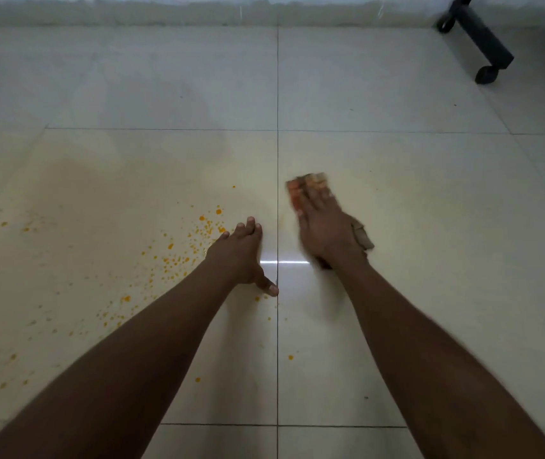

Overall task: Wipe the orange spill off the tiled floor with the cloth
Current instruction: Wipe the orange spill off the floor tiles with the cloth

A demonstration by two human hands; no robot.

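Orange spill droplets (pixel 178 256) are scattered over the cream tiled floor (pixel 430 260), mostly left of the centre grout line, from the middle down to the lower left edge. My right hand (pixel 327 233) presses flat on a brownish cloth (pixel 309 185) stained orange at its far end, just right of the grout line; the hand is motion-blurred. A corner of the cloth pokes out by my wrist. My left hand (pixel 243 256) rests flat on the floor with fingers spread, at the edge of the droplets, holding nothing.
A black wheeled chair base (pixel 479 44) stands at the far right. The wall's base (pixel 165 11) runs along the top. A few stray orange spots (pixel 291 357) lie near the grout line between my forearms.
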